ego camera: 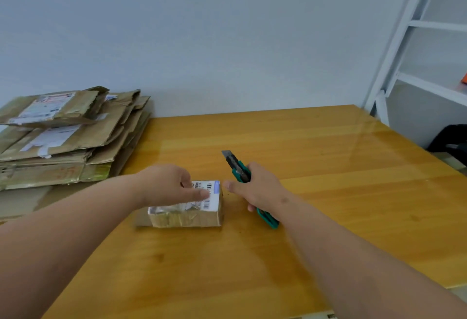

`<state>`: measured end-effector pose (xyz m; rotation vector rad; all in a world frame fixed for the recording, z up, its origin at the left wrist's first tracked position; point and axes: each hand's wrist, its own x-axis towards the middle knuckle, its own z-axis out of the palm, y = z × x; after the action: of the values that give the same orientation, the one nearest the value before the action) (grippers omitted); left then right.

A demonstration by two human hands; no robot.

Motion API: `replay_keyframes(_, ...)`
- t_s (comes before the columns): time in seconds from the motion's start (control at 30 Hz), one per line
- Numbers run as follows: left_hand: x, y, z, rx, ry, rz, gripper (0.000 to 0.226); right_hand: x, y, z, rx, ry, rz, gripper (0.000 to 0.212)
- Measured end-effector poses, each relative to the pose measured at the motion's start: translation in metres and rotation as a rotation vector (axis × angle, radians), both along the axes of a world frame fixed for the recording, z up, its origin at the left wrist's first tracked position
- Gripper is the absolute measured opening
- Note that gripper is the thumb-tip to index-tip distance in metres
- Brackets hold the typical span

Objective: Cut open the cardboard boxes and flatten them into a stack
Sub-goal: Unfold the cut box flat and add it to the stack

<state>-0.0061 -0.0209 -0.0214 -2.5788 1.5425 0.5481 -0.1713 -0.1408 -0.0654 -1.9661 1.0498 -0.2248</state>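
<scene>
- While the left hand lies on top of the small cardboard box, its fingers reach flat over the white shipping label, so that grip is loose and not wrapped round anything.
- The box sits on the wooden counter, roughly mid-counter and close to the person, with shiny tape over its near top edge.
- The right hand is just to the right of the box, looks like not quite touching it, and its grip is curled tight round a green utility knife.
- Knife blade is out and points up and away from the person; the handle's tail end pokes out under the hand.
- Flattened cardboard stack is piled at the counter's far left corner against the wall, pretty messy, a few with labels still on top.
- White metal shelving stands off to the right, with something dark on the floor below it that's hard to make out.
</scene>
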Motion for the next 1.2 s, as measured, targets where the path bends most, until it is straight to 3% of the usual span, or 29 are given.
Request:
replay_keyframes(0.1,-0.003,0.008,0.005,0.092,0.072,-0.045,0.068,-0.005,0.005,0.003,-0.019,0.049,0.092,0.037)
replay_keyframes(0.23,-0.01,0.01,-0.003,-0.058,0.051,-0.053,0.076,-0.016,0.01,0.006,-0.138,0.086,0.255,0.031)
replay_keyframes(0.57,-0.014,0.019,-0.014,-0.223,0.068,-0.149,0.045,-0.041,0.0,0.013,-0.437,0.321,0.281,0.03)
replay_keyframes(0.77,-0.014,0.019,-0.016,-0.242,0.066,-0.164,0.036,-0.032,0.002,0.015,-0.512,0.289,0.339,0.03)
replay_keyframes(0.9,-0.016,0.017,-0.017,-0.251,0.055,-0.154,0.03,-0.035,-0.001,0.017,-0.435,0.298,0.385,0.034)
replay_keyframes(1.07,-0.014,0.016,-0.015,-0.201,0.033,-0.128,0.054,-0.045,-0.006,0.01,-0.199,0.168,0.378,0.026)
replay_keyframes(1.2,-0.009,0.011,-0.01,-0.274,0.185,0.067,0.046,-0.046,-0.006,-0.003,-0.244,0.142,0.263,0.022)
